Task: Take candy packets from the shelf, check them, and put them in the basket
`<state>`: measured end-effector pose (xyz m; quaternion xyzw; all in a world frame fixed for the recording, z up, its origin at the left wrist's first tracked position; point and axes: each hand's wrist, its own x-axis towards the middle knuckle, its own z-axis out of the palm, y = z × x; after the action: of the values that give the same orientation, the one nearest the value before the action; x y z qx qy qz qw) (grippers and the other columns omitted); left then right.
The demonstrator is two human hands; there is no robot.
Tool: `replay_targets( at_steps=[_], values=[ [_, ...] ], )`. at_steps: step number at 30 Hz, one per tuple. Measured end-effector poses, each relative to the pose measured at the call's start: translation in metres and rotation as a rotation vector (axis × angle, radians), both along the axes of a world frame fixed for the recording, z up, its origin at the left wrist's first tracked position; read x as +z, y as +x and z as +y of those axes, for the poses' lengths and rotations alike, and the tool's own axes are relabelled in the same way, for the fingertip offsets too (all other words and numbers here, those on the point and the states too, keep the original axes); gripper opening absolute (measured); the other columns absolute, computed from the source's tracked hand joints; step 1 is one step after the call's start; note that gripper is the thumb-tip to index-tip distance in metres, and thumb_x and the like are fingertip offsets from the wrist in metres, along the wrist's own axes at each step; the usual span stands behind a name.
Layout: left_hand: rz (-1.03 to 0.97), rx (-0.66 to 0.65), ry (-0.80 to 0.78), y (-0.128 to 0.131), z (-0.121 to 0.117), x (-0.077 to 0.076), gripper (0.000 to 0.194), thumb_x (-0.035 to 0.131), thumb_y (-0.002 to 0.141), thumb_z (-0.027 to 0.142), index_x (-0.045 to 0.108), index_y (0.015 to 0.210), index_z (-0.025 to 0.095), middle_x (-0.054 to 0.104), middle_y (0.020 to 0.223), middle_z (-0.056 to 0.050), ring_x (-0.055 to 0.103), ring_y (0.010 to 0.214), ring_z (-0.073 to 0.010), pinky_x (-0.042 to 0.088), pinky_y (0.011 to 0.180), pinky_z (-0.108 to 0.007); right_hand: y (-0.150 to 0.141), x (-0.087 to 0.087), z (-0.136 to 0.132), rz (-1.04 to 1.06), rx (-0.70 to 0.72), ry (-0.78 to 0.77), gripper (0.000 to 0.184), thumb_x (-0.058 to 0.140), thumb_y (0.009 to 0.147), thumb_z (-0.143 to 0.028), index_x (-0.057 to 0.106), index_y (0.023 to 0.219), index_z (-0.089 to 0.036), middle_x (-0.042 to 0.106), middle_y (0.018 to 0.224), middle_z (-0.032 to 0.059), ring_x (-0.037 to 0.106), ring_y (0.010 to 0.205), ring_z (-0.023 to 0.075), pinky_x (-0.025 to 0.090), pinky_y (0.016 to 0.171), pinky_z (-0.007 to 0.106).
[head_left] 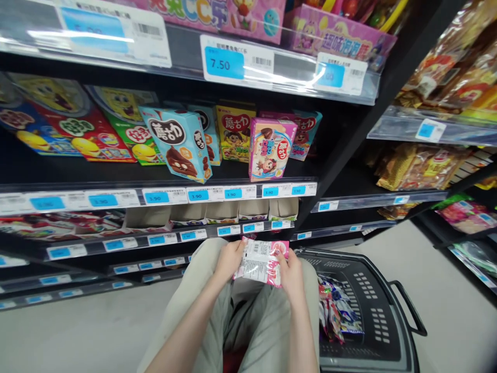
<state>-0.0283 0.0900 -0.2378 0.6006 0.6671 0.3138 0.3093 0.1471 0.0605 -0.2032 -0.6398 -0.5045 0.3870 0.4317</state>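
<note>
Between my knees I hold up a pink and white candy packet (261,263), its printed back with a barcode facing me. My left hand (230,259) pinches its left edge, and my right hand (290,269) grips the right edge with the thumb on the front. On the shelf ahead stand a light blue snack box (178,142) and a pink snack box (272,149). To my right on the floor is a dark shopping basket (382,321) with several shiny snack packets (337,308) in it.
Below the boxes, a lower shelf holds open cardboard display trays (221,211). Price tags line the shelf edges (163,196). Boxes with a yellow cartoon figure (73,119) stand at the left. Bagged goods (421,167) fill shelves at the right. The basket's handle (411,305) sticks out rightward.
</note>
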Motion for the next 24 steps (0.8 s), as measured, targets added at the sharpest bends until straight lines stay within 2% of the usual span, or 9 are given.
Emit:
replay_targets(
  at_steps=[5, 7, 9, 11, 13, 16, 18, 21, 24],
  values=[
    [-0.522, -0.036, -0.055, 0.017, -0.009, -0.005, 0.040, 0.041, 0.075, 0.050, 0.051, 0.060, 0.014, 0.053, 0.054, 0.001, 0.045, 0.052, -0.0124, 0.033, 0.051, -0.022, 0.002, 0.042, -0.020, -0.185, -0.035, 0.063, 0.024, 0.036, 0.082, -0.035, 0.047, 0.066, -0.020, 0.052, 0.052, -0.0021, 0.047, 0.048, 0.0136, 0.028, 0.047, 0.022],
    [-0.632, -0.009, -0.071, 0.027, -0.015, -0.002, 0.040, 0.043, 0.074, 0.051, 0.050, 0.060, 0.014, 0.052, 0.054, 0.002, 0.043, 0.051, -0.0111, 0.034, 0.050, -0.021, 0.005, 0.051, -0.026, -0.352, -0.060, 0.067, 0.028, 0.031, 0.085, -0.032, 0.046, 0.065, -0.021, 0.052, 0.051, -0.0013, 0.046, 0.047, 0.0138, 0.026, 0.047, 0.022],
    [-0.645, 0.048, -0.041, 0.036, -0.022, 0.001, 0.039, 0.043, 0.075, 0.050, 0.047, 0.058, 0.015, 0.050, 0.053, 0.003, 0.042, 0.050, -0.0102, 0.033, 0.049, -0.020, 0.010, 0.055, -0.030, -0.527, -0.112, 0.023, 0.031, 0.029, 0.086, -0.032, 0.048, 0.065, -0.021, 0.055, 0.053, 0.0010, 0.047, 0.048, 0.0147, 0.024, 0.047, 0.023],
    [-0.599, 0.032, -0.011, 0.043, -0.029, 0.003, 0.040, 0.039, 0.078, 0.049, 0.046, 0.058, 0.015, 0.049, 0.052, 0.003, 0.043, 0.049, -0.0102, 0.033, 0.049, -0.020, 0.020, 0.055, -0.032, -0.661, -0.156, -0.045, 0.034, 0.030, 0.086, -0.034, 0.052, 0.065, -0.020, 0.058, 0.055, 0.0032, 0.048, 0.048, 0.0154, 0.022, 0.048, 0.024],
    [-0.501, -0.106, -0.037, 0.047, -0.034, 0.003, 0.040, 0.032, 0.082, 0.048, 0.049, 0.063, 0.016, 0.047, 0.047, 0.004, 0.044, 0.045, -0.0108, 0.035, 0.050, -0.021, 0.037, 0.055, -0.034, -0.726, -0.200, -0.105, 0.035, 0.032, 0.086, -0.036, 0.055, 0.065, -0.020, 0.060, 0.056, 0.0042, 0.048, 0.048, 0.0153, 0.023, 0.048, 0.024],
    [-0.202, -0.354, -0.080, 0.044, -0.037, 0.001, 0.038, 0.027, 0.085, 0.043, 0.054, 0.075, 0.018, 0.050, 0.045, 0.003, 0.050, 0.046, -0.0130, 0.037, 0.055, -0.023, 0.076, 0.058, -0.038, -0.727, -0.319, -0.152, 0.038, 0.031, 0.086, -0.039, 0.059, 0.067, -0.020, 0.061, 0.058, 0.0050, 0.048, 0.049, 0.0149, 0.027, 0.049, 0.022],
    [0.018, -0.440, -0.084, 0.040, -0.037, 0.001, 0.035, 0.028, 0.086, 0.040, 0.054, 0.079, 0.019, 0.056, 0.052, 0.001, 0.056, 0.054, -0.0149, 0.037, 0.057, -0.023, 0.110, 0.054, -0.043, -0.762, -0.442, -0.213, 0.042, 0.030, 0.085, -0.043, 0.062, 0.071, -0.019, 0.063, 0.060, 0.0071, 0.048, 0.050, 0.0159, 0.027, 0.049, 0.023],
    [0.224, -0.501, -0.108, 0.034, -0.033, 0.004, 0.034, 0.027, 0.087, 0.039, 0.054, 0.082, 0.020, 0.061, 0.062, -0.002, 0.059, 0.063, -0.0168, 0.037, 0.057, -0.023, 0.169, 0.032, -0.056, -0.927, -0.530, -0.336, 0.045, 0.029, 0.085, -0.045, 0.064, 0.077, -0.018, 0.065, 0.070, 0.0129, 0.052, 0.052, 0.0188, 0.028, 0.048, 0.025],
    [0.326, -0.528, -0.126, 0.036, -0.031, 0.004, 0.035, 0.026, 0.087, 0.040, 0.055, 0.086, 0.019, 0.064, 0.069, -0.005, 0.061, 0.068, -0.0186, 0.038, 0.058, -0.024, 0.217, 0.002, -0.078, -1.034, -0.517, -0.445, 0.046, 0.027, 0.085, -0.041, 0.065, 0.078, -0.016, 0.065, 0.070, 0.0167, 0.056, 0.053, 0.0230, 0.031, 0.047, 0.028]
  ],
)
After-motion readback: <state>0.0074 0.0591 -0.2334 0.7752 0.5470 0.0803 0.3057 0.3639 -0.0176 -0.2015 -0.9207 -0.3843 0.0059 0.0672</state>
